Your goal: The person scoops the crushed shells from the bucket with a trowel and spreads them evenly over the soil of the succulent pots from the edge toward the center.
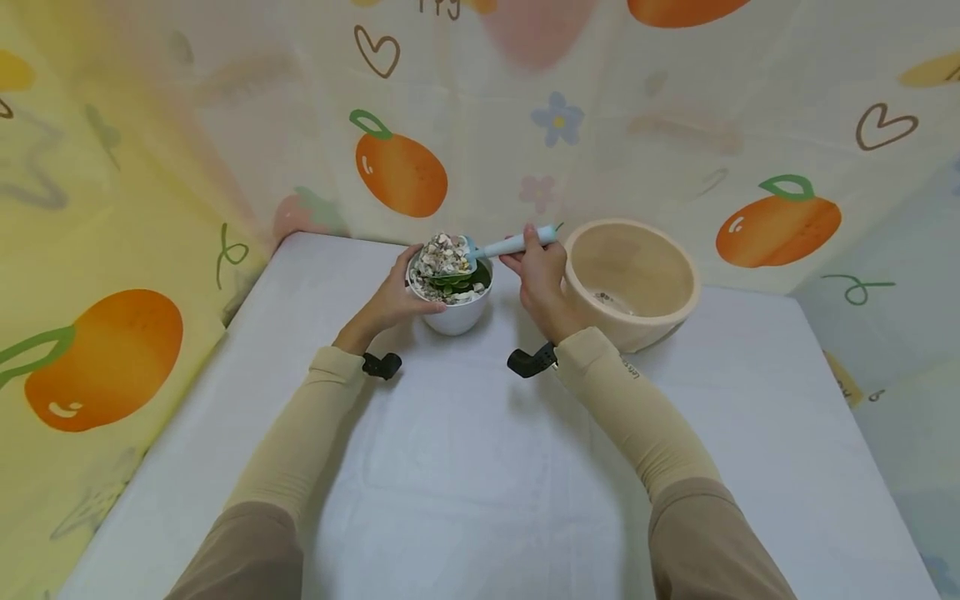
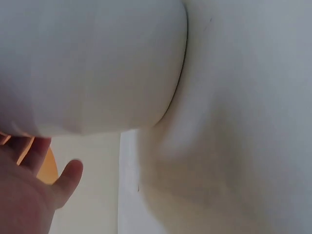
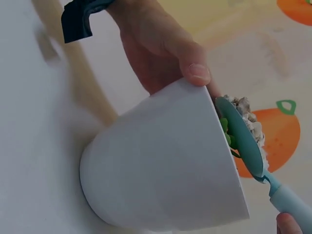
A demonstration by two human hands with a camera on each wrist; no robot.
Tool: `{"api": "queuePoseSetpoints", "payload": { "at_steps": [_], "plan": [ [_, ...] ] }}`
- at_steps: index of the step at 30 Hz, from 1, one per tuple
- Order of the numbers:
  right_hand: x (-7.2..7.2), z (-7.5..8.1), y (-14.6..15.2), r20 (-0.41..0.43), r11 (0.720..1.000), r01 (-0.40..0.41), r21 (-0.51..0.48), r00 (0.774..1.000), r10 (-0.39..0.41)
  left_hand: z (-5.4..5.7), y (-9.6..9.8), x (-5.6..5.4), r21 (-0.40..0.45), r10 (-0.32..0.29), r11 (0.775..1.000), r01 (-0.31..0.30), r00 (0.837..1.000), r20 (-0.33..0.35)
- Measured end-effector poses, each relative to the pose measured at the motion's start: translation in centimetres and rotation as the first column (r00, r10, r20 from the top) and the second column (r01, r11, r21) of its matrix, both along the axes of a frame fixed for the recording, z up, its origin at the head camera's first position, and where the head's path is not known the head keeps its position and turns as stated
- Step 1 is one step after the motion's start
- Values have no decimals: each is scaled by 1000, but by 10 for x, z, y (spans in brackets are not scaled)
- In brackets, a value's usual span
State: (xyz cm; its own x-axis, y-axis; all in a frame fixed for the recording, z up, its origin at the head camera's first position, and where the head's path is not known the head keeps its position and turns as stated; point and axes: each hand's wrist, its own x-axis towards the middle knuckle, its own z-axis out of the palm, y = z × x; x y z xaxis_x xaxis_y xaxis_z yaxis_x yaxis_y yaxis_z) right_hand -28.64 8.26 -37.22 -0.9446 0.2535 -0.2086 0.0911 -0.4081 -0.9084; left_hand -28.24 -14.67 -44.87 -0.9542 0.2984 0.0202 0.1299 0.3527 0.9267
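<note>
My left hand [image 1: 392, 293] grips the side of a small white flowerpot [image 1: 459, 318], its thumb along the near rim. Green leaves [image 1: 454, 284] and pale gravel [image 1: 477, 293] show inside the pot. Between thumb and fingers, my right hand [image 1: 544, 279] holds the light-blue handle of a small garden trowel [image 1: 517, 243]. Heaped with mixed white and grey pebbles [image 3: 248, 117], the trowel's blade [image 3: 243, 141] lies across the pot's mouth, right over the leaves in the right wrist view. The left wrist view shows the smooth pot wall [image 2: 97, 68] with fingers against it.
A larger cream-coloured planter [image 1: 637, 329] stands just right of my right hand, with a little residue at its bottom. The white-covered table [image 1: 480, 467] runs back to a cloth backdrop [image 1: 480, 125] printed with oranges, and a yellow part of it hangs along the left side.
</note>
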Motion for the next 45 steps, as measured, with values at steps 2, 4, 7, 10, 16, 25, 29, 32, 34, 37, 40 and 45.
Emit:
{"api": "queuePoseSetpoints", "payload": {
  "at_steps": [2, 4, 7, 10, 16, 25, 29, 32, 34, 37, 40, 45],
  "plan": [
    [1, -1, 1, 0, 1000, 5, 17, 1000, -5, -2, 3, 3, -11, 31, 999, -31, 999, -17],
    [1, -2, 2, 0, 999, 6, 31, 1000, -6, -4, 6, 6, -13, 64, 998, -65, 997, -38],
    [2, -1, 2, -15, 997, 10, 71, 1000, -9, -7, 10, 12, -15, 114, 993, -116, 990, -83],
    [1, 1, 2, -43, 994, 13, 110, 999, -9, -7, 13, 17, -8, 148, 989, -150, 980, -137],
    [2, 4, 0, -55, 986, 3, 169, 998, 6, -1, 9, 22, -40, 152, 986, -160, 975, -159],
    [0, 7, -2, -101, 974, 20, 228, 995, 3, 8, -7, 6, -143, -26, 989, 22, 999, -24],
    [2, 6, -3, -111, 967, 21, 256, 994, 7, 6, -6, 4, -122, -17, 992, 17, 1000, -2],
    [3, 6, -2, -113, 962, 20, 271, 994, 12, 4, -3, 7, -105, 17, 994, -17, 1000, -6],
    [4, 6, -1, -113, 962, 21, 274, 994, 10, 3, -1, 10, -97, 35, 995, -36, 999, -13],
    [5, 6, 0, -113, 964, 22, 265, 994, 8, 3, 1, 15, -96, 72, 993, -74, 997, -26],
    [6, 7, 1, -118, 965, 26, 260, 993, 5, 4, 3, 20, -95, 105, 990, -108, 994, -40],
    [7, 8, -1, -120, 961, 21, 277, 993, 12, 7, 3, 24, -131, 121, 983, -125, 992, -40]
  ]
}}
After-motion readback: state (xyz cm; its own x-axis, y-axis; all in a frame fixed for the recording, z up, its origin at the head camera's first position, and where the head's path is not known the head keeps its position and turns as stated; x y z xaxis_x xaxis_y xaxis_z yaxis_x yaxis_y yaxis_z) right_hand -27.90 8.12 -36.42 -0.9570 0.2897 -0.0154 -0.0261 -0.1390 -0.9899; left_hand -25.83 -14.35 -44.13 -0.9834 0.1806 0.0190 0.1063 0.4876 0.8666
